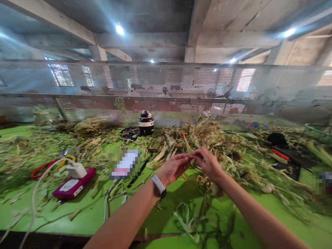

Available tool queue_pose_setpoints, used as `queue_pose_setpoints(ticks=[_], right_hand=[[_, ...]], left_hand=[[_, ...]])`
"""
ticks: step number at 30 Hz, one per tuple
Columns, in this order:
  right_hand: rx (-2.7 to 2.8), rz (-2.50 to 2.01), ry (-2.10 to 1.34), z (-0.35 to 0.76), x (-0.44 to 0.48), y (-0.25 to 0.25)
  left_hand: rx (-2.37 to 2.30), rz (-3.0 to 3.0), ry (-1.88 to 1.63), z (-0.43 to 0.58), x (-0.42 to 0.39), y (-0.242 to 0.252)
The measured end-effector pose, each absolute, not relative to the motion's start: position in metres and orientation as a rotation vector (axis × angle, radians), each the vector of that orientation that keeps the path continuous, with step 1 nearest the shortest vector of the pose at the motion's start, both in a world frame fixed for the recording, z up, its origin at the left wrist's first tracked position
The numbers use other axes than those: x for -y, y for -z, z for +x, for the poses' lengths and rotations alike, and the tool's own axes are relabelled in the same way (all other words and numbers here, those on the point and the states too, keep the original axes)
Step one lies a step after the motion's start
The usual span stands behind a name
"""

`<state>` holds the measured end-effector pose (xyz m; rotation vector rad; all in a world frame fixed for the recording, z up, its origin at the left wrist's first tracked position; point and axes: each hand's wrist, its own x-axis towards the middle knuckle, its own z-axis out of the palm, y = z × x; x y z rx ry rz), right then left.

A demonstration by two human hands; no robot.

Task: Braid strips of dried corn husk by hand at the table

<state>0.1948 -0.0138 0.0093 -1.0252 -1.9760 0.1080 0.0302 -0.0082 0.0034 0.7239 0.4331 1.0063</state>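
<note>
Both my hands meet near the middle of the view, above the green tabletop. My left hand (174, 168), with a watch on its wrist, is closed, thumb and fingertips pinched together. Touching it, my right hand (208, 163) is closed in a pinch too. Between the fingertips they hold a pale yellow-green corn husk strip (187, 146), its pointed end sticking up; its lower part is hidden by the fingers. Dry corn husks (207, 129) lie heaped just behind the hands. A looped bunch of pale husk strips (188, 218) is below them, near the table's front edge.
To the left are a phone (126, 163) with a cable, a purple power strip (74, 185) with a white charger (76, 170), and red-handled scissors (43, 169). A black bottle (146, 123) stands behind, before a perforated metal screen (166, 81). Dark objects (293, 155) lie right.
</note>
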Motion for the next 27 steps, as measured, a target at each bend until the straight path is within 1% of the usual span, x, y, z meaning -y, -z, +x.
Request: queue_pose_setpoints(ticks=[7,13,20,27], right_hand=[[1.921,-1.092,-0.073,0.191,0.014,-0.006],[1.841,-1.120,-0.114,0.186,0.016,-0.008],[1.712,-1.121,-0.292,0.175,0.025,-0.015],[1.553,-1.040,-0.549,0.173,0.021,-0.006]], left_hand=[[-0.452,0.694,-1.046,0.034,0.012,-0.005],[-0.516,0.809,-1.133,0.037,0.014,-0.003],[-0.564,0.961,-1.210,0.039,0.016,-0.001],[-0.653,1.086,-1.240,0.038,0.019,-0.006]])
